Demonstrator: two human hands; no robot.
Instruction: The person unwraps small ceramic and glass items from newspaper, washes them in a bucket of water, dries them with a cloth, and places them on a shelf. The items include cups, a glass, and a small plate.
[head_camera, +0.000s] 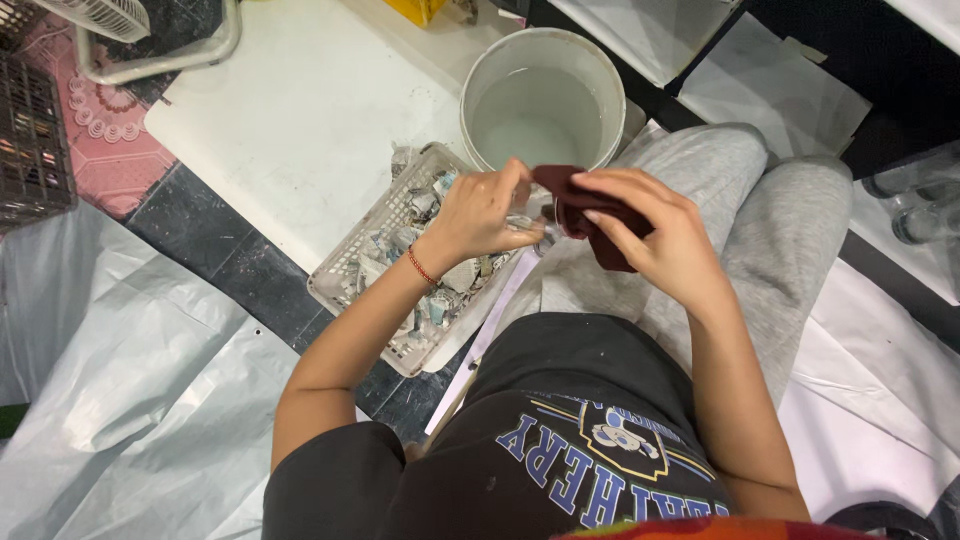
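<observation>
My right hand (655, 235) grips a dark maroon cloth (585, 215) and presses it against a small shiny object (530, 225). My left hand (480, 212) pinches that object from the other side; most of it is hidden by fingers and cloth. Both hands meet above my lap, over my grey trousers (740, 215), just in front of a white bucket (545, 100) filled with cloudy water. A white plastic basket (395, 215) with several small pale pieces lies under my left wrist.
A white board (300, 110) lies under the bucket and basket. Plastic sheeting (110, 380) covers the floor at left and right. A dark wire crate (30, 140) stands at far left on a pink mat. Glass bottles (915, 210) lie at right.
</observation>
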